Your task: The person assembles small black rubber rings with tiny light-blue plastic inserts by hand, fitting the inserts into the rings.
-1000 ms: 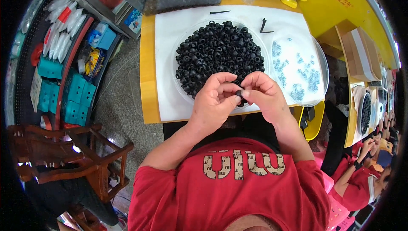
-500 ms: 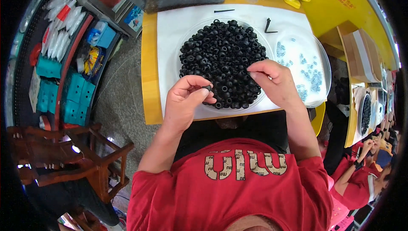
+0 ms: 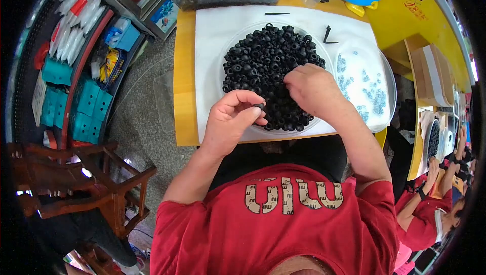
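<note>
The left hand (image 3: 230, 123) pinches one black ring (image 3: 259, 107); the right hand (image 3: 311, 90) digs, fingers curled, into the ring pile (image 3: 263, 57), probably picking another.

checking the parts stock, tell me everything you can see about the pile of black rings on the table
The pile of black rings is a heap of many small, matte black, rubber-looking rings with round holes, lying loose at all angles. It fills a shallow clear round dish set on a white sheet over the yellow table. The right hand rests on the heap's near right side, fingers down among the rings. The left hand pinches one ring at the pile's near edge.
</note>
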The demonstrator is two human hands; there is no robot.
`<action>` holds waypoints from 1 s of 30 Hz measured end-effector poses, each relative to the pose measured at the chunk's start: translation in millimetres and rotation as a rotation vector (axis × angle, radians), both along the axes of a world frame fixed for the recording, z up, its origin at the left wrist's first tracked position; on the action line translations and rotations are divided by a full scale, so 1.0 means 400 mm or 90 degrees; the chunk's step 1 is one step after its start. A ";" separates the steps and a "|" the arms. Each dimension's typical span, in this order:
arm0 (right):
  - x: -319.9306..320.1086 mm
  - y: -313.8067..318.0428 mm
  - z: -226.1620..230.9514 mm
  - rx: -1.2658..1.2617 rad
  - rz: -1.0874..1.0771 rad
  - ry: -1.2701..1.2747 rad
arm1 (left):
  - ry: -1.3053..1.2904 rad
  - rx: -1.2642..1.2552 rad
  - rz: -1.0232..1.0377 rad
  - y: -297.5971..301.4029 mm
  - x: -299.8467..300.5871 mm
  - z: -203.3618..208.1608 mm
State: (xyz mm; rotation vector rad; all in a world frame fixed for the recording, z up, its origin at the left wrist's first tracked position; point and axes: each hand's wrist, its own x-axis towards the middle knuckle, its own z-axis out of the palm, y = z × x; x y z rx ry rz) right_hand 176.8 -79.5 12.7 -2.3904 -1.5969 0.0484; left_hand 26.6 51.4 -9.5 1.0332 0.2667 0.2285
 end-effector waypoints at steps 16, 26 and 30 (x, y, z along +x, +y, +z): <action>-0.056 -0.085 0.003 0.404 -0.157 0.819 | 0.026 -0.108 -0.039 -0.087 0.076 0.037; -0.056 -0.110 0.015 0.257 -0.087 0.316 | 0.038 -0.104 -0.025 -0.103 0.086 0.034; -0.052 -0.110 0.011 0.311 -0.054 0.312 | 0.063 -0.031 -0.031 -0.109 0.082 0.028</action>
